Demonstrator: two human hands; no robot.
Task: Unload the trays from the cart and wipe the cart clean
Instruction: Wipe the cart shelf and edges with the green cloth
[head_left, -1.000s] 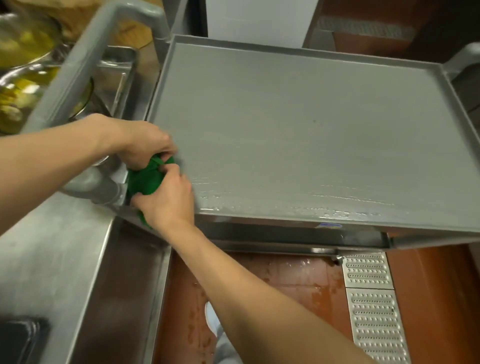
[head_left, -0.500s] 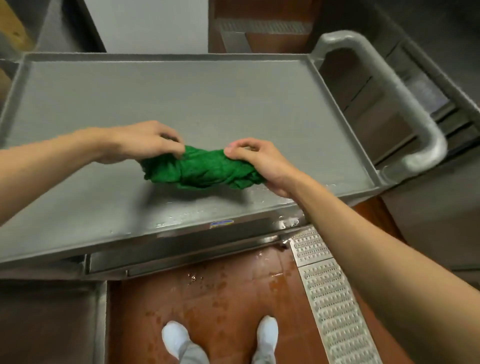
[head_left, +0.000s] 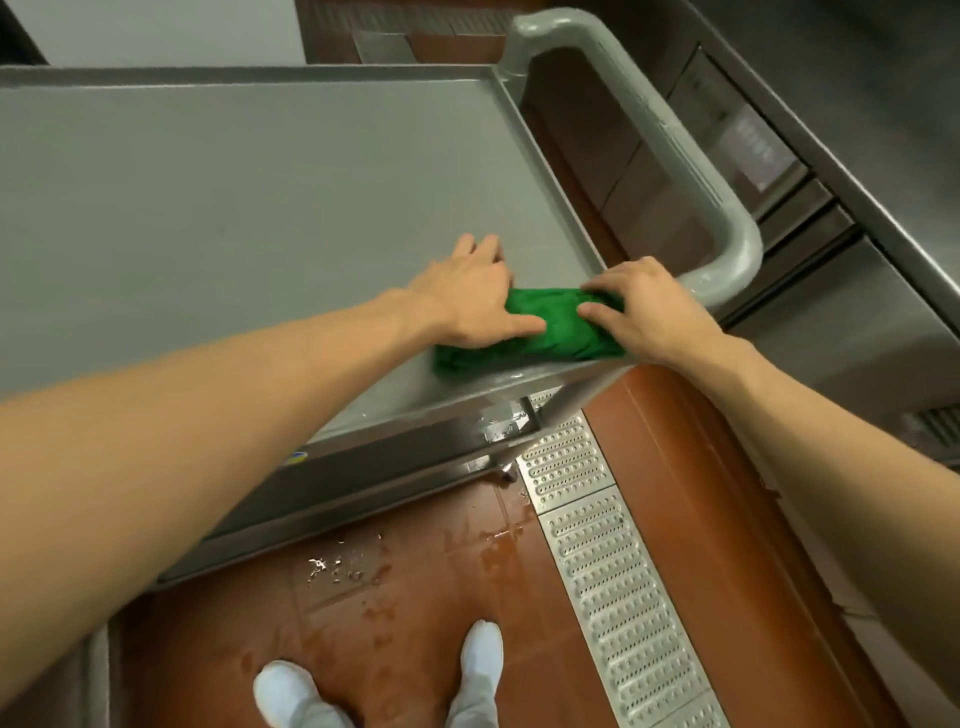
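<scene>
The grey metal cart top (head_left: 218, 208) fills the upper left of the head view, with no trays on it. A bunched green cloth (head_left: 550, 332) lies at the cart's near right corner, against the raised rim. My left hand (head_left: 467, 296) presses on the cloth's left end, fingers spread over it. My right hand (head_left: 649, 312) presses on its right end, by the corner. The near rim beside the cloth is wet.
The cart's grey tubular handle (head_left: 691, 156) arches just right of the hands. Steel cabinets (head_left: 857, 218) stand further right. Below lie a wet red tiled floor (head_left: 415, 597), a perforated metal drain grate (head_left: 618, 571) and my white shoes (head_left: 483, 654).
Both hands slid the green cloth from the cart's left corner across the near edge to its right corner. The view turned right, so the sink and bowls are out of sight.
</scene>
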